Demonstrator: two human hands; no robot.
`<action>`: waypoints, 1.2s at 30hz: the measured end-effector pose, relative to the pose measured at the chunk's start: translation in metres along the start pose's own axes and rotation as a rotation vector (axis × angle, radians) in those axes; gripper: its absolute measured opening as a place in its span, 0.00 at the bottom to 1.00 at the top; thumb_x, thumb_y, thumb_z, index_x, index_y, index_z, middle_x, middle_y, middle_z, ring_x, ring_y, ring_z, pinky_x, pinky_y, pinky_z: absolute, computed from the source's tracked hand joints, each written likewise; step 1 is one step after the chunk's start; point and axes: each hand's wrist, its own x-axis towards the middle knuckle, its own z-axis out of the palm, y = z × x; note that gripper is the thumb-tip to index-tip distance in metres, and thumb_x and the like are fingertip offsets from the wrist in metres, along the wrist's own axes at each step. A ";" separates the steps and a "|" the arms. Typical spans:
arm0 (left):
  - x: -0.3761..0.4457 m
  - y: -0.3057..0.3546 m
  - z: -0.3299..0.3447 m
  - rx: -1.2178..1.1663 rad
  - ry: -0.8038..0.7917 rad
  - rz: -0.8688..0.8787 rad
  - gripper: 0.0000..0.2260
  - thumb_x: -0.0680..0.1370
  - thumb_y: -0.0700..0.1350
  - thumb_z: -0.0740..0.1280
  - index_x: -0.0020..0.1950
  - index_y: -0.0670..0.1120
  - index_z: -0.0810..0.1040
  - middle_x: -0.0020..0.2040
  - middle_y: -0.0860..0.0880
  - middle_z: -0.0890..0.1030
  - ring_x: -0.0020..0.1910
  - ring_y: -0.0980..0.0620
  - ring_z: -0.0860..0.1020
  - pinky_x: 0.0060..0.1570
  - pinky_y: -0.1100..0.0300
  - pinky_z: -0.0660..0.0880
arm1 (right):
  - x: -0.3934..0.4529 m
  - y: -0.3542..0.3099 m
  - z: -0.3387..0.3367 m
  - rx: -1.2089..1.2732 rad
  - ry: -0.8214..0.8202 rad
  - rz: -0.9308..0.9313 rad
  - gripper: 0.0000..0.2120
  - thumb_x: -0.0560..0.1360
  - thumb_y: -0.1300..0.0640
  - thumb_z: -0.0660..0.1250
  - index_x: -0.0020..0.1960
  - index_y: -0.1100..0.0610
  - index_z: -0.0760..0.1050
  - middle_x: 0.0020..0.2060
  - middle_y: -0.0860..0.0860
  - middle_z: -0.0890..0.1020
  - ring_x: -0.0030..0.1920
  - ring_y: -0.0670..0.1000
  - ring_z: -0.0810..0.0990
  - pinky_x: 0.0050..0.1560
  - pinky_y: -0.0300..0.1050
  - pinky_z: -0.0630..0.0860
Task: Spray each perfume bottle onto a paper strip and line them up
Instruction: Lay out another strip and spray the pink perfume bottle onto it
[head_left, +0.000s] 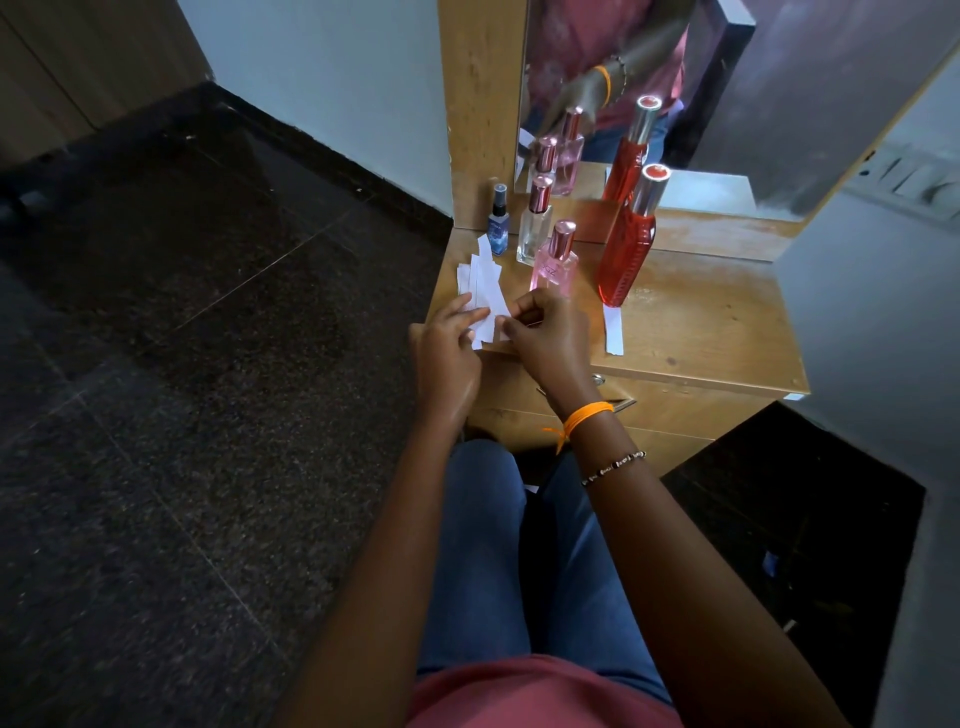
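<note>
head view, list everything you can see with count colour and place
red bottle: 1, red with silver cap, tallest, right of the others
pink bottle: 1, pink, rose cap, nearest the hands
clear bottle: 1, clear, rose cap, behind the pink one
blue bottle: 1, blue, small, far left
paper strips: several, white, fanned at the table's left edge
single strip: 1, white, in front of the red bottle
table: 1, wooden
mirror: 1, behind the bottles
left hand: touches the strips
right hand: pinches a strip
</note>
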 end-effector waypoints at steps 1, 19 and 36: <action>0.000 0.001 -0.001 -0.005 -0.003 -0.004 0.18 0.77 0.31 0.59 0.62 0.46 0.77 0.69 0.51 0.71 0.62 0.48 0.67 0.52 0.64 0.67 | -0.001 -0.001 -0.001 0.006 -0.003 0.001 0.05 0.70 0.65 0.72 0.40 0.58 0.76 0.38 0.57 0.83 0.41 0.55 0.83 0.46 0.50 0.80; -0.026 0.056 0.030 -0.231 -0.057 0.174 0.08 0.75 0.37 0.65 0.48 0.48 0.81 0.49 0.54 0.74 0.43 0.57 0.73 0.43 0.74 0.67 | -0.032 0.046 -0.106 -0.064 0.289 0.011 0.13 0.69 0.66 0.72 0.39 0.54 0.70 0.36 0.52 0.78 0.41 0.59 0.81 0.43 0.53 0.79; 0.016 0.067 0.042 -0.310 0.005 -0.117 0.28 0.70 0.40 0.73 0.68 0.44 0.65 0.59 0.43 0.74 0.55 0.48 0.74 0.56 0.52 0.73 | -0.007 0.052 -0.113 -0.422 0.242 0.045 0.09 0.73 0.61 0.69 0.53 0.60 0.80 0.53 0.55 0.74 0.50 0.48 0.72 0.50 0.39 0.70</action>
